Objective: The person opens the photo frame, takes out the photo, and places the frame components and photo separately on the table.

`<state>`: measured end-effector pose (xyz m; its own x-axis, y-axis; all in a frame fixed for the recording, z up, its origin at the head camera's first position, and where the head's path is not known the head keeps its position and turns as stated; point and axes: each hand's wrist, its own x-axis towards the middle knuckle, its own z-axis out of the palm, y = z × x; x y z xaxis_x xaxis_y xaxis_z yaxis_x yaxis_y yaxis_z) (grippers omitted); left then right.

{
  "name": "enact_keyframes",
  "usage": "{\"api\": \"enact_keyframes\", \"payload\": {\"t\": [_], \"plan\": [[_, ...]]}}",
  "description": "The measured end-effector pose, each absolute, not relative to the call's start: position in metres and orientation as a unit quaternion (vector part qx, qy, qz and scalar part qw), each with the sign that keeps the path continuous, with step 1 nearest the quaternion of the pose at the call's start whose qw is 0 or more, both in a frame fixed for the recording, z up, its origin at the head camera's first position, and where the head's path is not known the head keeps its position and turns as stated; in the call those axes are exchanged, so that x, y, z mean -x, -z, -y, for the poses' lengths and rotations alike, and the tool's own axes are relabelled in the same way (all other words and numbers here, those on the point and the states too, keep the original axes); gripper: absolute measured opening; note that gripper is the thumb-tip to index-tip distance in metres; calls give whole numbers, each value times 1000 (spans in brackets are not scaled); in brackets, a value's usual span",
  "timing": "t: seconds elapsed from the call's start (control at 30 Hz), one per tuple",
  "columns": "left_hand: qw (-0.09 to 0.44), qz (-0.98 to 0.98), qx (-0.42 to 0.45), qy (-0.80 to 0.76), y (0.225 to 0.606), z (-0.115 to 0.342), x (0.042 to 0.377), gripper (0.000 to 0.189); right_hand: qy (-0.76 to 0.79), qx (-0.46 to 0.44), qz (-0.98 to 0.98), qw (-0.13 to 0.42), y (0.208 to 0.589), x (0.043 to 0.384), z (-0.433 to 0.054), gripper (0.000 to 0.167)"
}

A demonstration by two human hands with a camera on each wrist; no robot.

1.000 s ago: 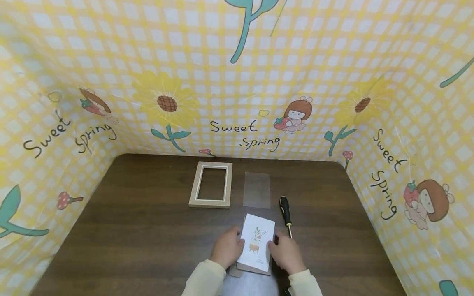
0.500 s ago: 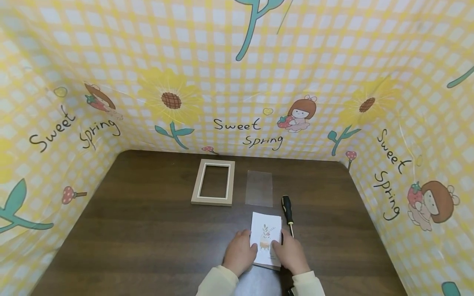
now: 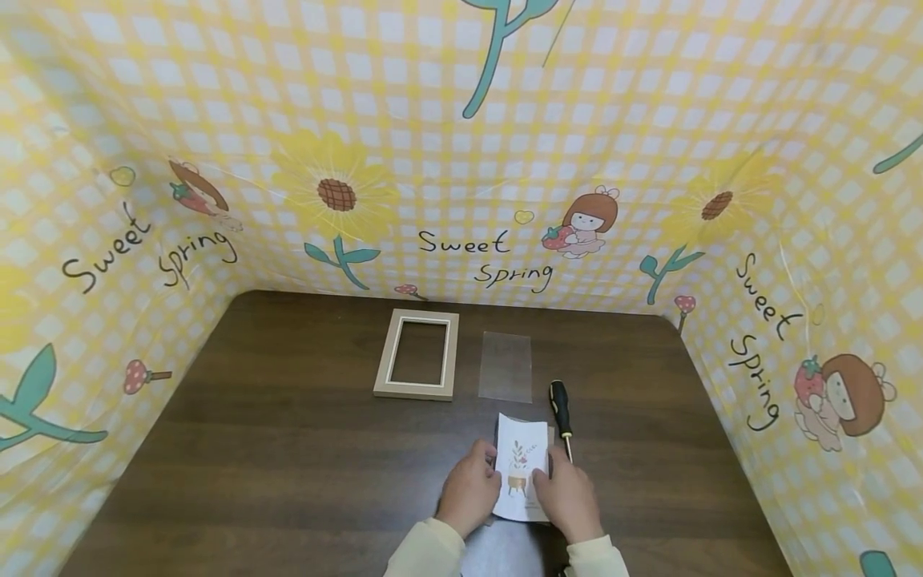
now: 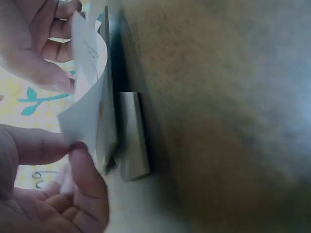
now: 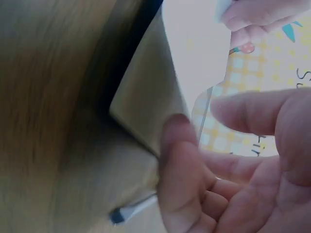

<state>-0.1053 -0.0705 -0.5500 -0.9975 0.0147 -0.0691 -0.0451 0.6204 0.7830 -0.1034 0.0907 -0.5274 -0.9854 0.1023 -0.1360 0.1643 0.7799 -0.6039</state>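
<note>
A white paper print (image 3: 521, 449) with a potted plant picture is held between both hands near the table's front. My left hand (image 3: 467, 487) pinches its left edge between thumb and forefinger. On the opposite edge my right hand (image 3: 572, 497) has its thumb over the paper and its fingers curled beside it. The paper bows in the left wrist view. Close behind it stands a thin brown backing board (image 5: 145, 92), with a narrow stand-like strip (image 4: 132, 138) on its back. How firmly either hand bears on the board cannot be told.
A beige picture frame (image 3: 380, 369) lies farther back on the dark wooden table (image 3: 288, 449). Right of it is a clear plastic sheet (image 3: 505, 367). A black-handled screwdriver (image 3: 560, 409) lies just beyond the right hand. Yellow checked cloth (image 3: 461, 176) surrounds the table.
The hands shifted slightly right with the print and board. The tilted print straightened over the board, then bowed, with a strip of board now showing at its right edge.
</note>
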Motion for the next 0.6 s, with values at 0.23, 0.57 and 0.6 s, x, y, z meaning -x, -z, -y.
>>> {"api": "enact_keyframes", "payload": {"t": [0.23,0.57,0.6], "plan": [[24,-872,36,-488,550,112,98,29,395,-29,-918,3,526,92,-61,57],[48,-901,-12,-431,542,190,79,35,400,63,-911,76,541,78,0,58],[54,-903,-15,-425,542,196,78,33,397,69,-912,80,542,77,5,57]]}}
